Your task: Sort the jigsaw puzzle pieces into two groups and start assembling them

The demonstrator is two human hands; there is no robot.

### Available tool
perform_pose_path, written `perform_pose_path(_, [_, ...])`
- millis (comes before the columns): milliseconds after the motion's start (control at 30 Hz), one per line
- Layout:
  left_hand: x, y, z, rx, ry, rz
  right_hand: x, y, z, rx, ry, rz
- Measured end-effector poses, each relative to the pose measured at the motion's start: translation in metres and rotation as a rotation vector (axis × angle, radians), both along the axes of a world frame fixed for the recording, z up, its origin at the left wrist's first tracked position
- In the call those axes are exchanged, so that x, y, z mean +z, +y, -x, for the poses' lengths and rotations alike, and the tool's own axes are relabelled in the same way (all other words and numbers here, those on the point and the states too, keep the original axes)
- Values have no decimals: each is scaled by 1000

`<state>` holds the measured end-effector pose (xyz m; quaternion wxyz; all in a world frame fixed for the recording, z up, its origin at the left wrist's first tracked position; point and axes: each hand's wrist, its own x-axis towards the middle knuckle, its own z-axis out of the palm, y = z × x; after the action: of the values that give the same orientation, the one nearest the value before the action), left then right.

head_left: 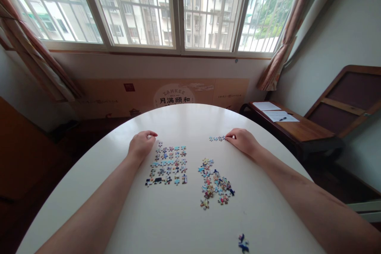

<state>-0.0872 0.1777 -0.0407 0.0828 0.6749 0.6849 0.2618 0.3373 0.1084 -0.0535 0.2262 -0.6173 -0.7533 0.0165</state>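
Note:
Rows of jigsaw pieces (169, 163) lie spread on the white table (166, 222), left of centre. My left hand (143, 143) rests at their upper left corner, its fingers curled together; whether it holds a piece is hidden. At the far right, a short row of light blue pieces (215, 139) ends at the fingertips of my right hand (238, 139), which pinch the piece at the row's right end. A loose heap of mixed pieces (214, 182) lies between the hands, nearer to me.
A few dark blue pieces (243, 243) lie near the table's front. Beyond the table's right edge is a wooden bench (309, 129) with papers (276, 115) and a pen. A printed carton (119, 95) stands under the window.

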Motion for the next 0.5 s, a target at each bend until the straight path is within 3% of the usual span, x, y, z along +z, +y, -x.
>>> perform_pose_path(367, [-3,2,2,-16,-6,-6,3,-4,2,-12,-1,-15])
perform_pose_path(500, [-2,0,1,-14,-11,-4,11,-11,9,-30,13,-67])
